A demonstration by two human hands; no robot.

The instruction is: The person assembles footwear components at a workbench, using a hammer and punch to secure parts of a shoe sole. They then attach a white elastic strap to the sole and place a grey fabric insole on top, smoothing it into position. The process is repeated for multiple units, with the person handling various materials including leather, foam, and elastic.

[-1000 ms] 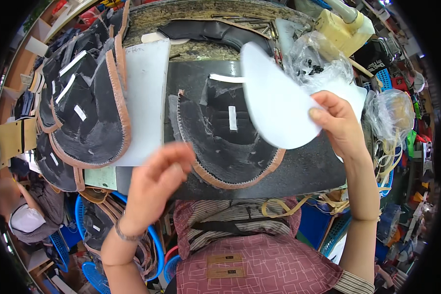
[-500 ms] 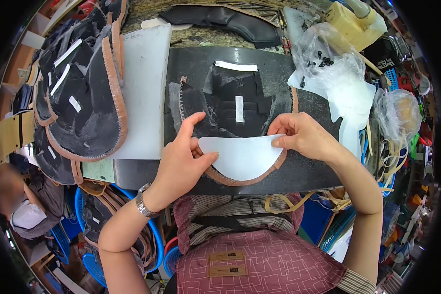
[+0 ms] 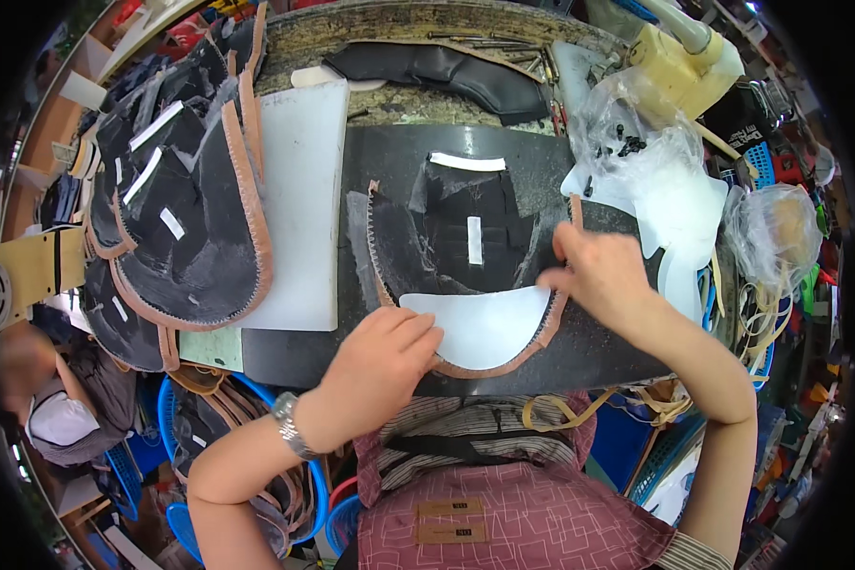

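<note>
White crescent insert point(image 3: 484, 326) seated in the near curve of the black upper piece point(image 3: 456, 252), which lies flat on the dark work mat point(image 3: 598, 342) at the centre of the bench. The insert's rounded edge follows the tan stitched trim point(image 3: 489, 369) of the upper; its straight edge faces the far side.

My left hand point(image 3: 380, 366) rests on the insert's left end, fingers curled down and pressing it, not closed around anything. My right hand point(image 3: 603, 275) is at the insert's right tip, fingers bent onto the trim; I cannot tell whether they pinch the edge or only press it.

To do this step well, I judge that the curved edge should sit evenly inside the trim all along, with no white showing past it. I would hold the left end firmly and smooth toward the right, so that no bubble or crease forms in the middle.

Outward: a white board point(image 3: 299, 204) just left of the mat, a stack of finished uppers point(image 3: 185, 228) overlapping its left side, and clear plastic bags point(image 3: 636, 142) at the far right.
</note>
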